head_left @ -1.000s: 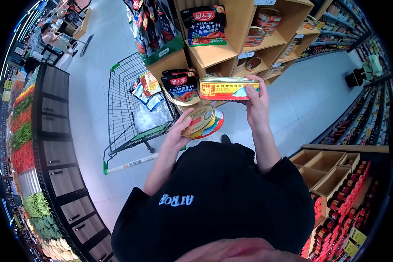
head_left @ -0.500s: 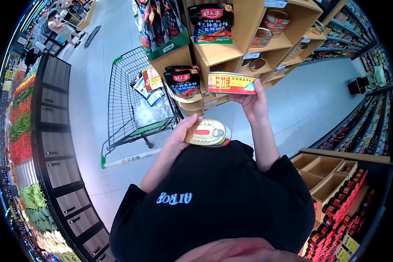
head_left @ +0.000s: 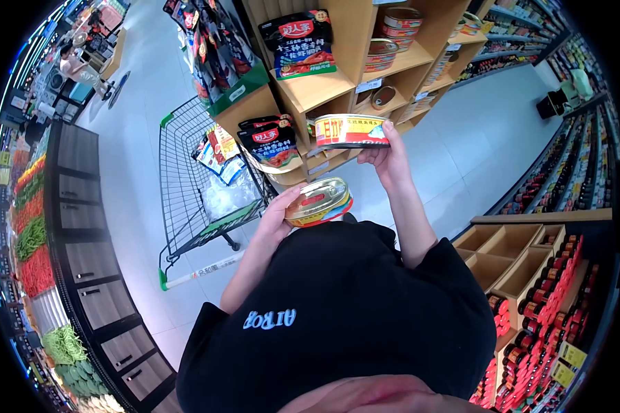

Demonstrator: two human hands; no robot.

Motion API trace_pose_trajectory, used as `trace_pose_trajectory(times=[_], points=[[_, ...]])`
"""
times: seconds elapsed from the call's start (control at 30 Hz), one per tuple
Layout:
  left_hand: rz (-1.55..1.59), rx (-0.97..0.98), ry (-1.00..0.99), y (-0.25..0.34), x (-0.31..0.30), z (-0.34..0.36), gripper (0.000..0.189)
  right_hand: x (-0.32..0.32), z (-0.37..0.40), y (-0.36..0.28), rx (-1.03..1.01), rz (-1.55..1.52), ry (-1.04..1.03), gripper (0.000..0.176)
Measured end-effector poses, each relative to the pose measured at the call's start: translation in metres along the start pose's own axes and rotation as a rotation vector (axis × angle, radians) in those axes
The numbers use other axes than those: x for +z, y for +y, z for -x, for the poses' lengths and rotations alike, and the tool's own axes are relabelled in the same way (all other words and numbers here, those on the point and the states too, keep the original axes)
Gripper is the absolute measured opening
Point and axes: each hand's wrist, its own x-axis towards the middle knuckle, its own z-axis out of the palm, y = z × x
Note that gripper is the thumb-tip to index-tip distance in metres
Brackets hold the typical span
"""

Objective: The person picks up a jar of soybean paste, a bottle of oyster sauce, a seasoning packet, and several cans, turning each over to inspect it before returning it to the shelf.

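Note:
My left hand (head_left: 277,212) is closed round the side of an oval tin can (head_left: 318,199), whose gold-coloured lid faces up and tilts. The can sits just in front of my black shirt. Higher and to the right, my right hand (head_left: 387,162) grips the end of another oval can (head_left: 351,129) with a red and yellow label. That label faces me, and Chinese characters run along it. The two cans are apart. Behind the raised can is a wooden shelf (head_left: 359,69) with similar round and oval cans (head_left: 401,24) in its compartments.
A wire shopping cart (head_left: 176,206) with packets (head_left: 220,155) and a clear plastic bag stands left of the shelf. Black seasoning pouches (head_left: 297,41) sit on the shelf end. Vegetables over drawers (head_left: 83,206) line the left; red-lidded jars (head_left: 537,310) are at right. A person (head_left: 83,72) stands far left.
The view has shifted, so the shelf and cart sit further left. The left can's lid now tilts more and shows its coloured side; the right can has tipped slightly. Both stay held.

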Motion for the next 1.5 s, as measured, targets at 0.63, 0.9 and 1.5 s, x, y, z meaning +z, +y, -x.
trace_pose_trajectory(times=[0.63,0.9,1.5], points=[[0.081,-0.034,-0.105,-0.044,0.003,-0.062,0.036,-0.016,0.039,-0.007,-0.319,0.877,-0.585,0.058],[0.127,-0.114,-0.152,-0.084,0.04,-0.1,0.031,-0.081,0.014,-0.035,-0.289,1.004,-0.864,0.063],[0.018,0.144,0.295,-0.187,0.079,-0.069,0.031,-0.257,-0.028,-0.092,0.244,0.327,-0.628,0.07]])
